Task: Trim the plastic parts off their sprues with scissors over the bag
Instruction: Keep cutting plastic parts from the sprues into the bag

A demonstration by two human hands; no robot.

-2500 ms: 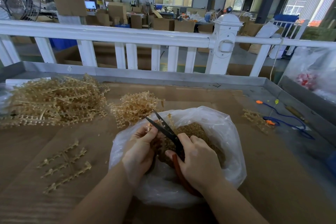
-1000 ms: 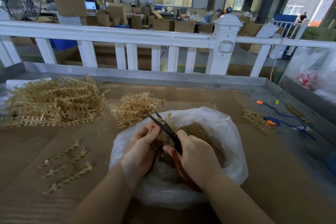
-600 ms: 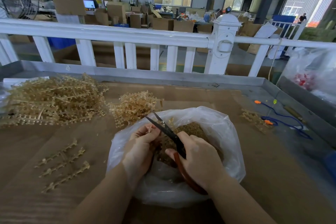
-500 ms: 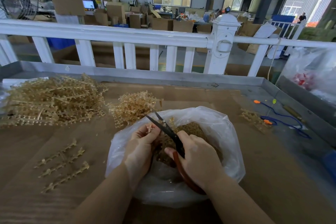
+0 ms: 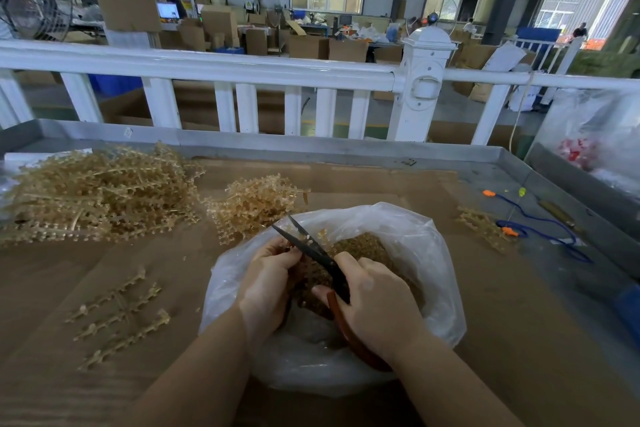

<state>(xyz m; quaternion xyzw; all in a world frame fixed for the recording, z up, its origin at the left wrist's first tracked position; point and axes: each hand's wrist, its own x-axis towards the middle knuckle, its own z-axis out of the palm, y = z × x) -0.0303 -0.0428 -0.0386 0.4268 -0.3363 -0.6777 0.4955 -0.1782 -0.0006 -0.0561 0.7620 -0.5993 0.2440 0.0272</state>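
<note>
A clear plastic bag (image 5: pixel 429 253) lies open on the cardboard-covered table, holding a heap of small tan cut parts (image 5: pixel 367 244). Over its mouth my left hand (image 5: pixel 266 284) grips a tan sprue, mostly hidden by the fingers. My right hand (image 5: pixel 374 308) grips the red handles of black-bladed scissors (image 5: pixel 311 250). The blades are parted, tips pointing up and left, right beside the fingers of my left hand.
A big pile of tan sprues (image 5: pixel 97 194) lies at the left and a smaller clump (image 5: pixel 256 204) just behind the bag. Three trimmed sprue strips (image 5: pixel 117 315) lie at front left. A few sprues (image 5: pixel 485 229) and a blue cord (image 5: pixel 543 229) lie at the right. A white railing (image 5: pixel 242 66) stands behind the table's metal rim.
The scissor blades have opened and closed in small snips over the bag. Both hands stay in nearly the same place above its mouth.
</note>
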